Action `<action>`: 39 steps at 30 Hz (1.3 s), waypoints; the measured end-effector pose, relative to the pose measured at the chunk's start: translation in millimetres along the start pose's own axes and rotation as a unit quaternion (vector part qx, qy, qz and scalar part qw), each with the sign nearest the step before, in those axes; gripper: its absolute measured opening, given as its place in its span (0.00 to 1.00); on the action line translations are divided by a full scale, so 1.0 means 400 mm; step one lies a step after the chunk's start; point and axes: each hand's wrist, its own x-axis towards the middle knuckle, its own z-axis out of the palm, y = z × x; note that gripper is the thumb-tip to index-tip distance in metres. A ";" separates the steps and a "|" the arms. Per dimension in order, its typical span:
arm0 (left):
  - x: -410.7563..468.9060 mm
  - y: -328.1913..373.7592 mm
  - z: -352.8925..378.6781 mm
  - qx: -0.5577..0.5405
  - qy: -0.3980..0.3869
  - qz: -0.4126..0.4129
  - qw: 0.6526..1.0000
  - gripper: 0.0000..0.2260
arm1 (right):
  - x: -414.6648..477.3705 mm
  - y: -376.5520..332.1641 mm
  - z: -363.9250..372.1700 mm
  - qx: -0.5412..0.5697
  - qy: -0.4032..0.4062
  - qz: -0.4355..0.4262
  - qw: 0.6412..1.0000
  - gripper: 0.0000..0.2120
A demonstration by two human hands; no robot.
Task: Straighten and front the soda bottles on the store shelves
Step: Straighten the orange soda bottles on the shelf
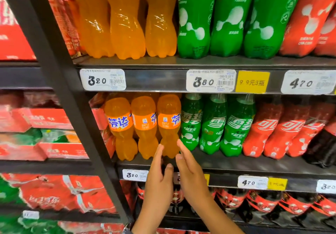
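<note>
upper bottles (127, 15) cropped; left cartons (51, 119) blurred, seemingly cola

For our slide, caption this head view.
Left hand and right hand flank the rightmost orange soda bottle on the middle shelf.

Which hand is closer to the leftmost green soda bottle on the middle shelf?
Right. The right hand reaches just beside the leftmost green soda bottle, near its base; the left hand is farther left, beyond the orange soda bottle between the hands.
</note>
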 end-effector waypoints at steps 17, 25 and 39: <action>0.037 0.004 -0.100 0.227 0.215 0.141 0.939 0.25 | 0.100 -0.038 0.027 -0.254 0.140 -0.085 0.953 0.30; 0.100 0.008 -0.047 0.298 0.249 0.109 0.915 0.35 | 0.110 -0.007 0.055 -0.296 0.186 -0.051 0.935 0.24; 0.091 -0.017 -0.071 0.279 0.197 0.118 0.933 0.34 | 0.127 0.008 0.022 -0.330 0.154 -0.051 0.930 0.30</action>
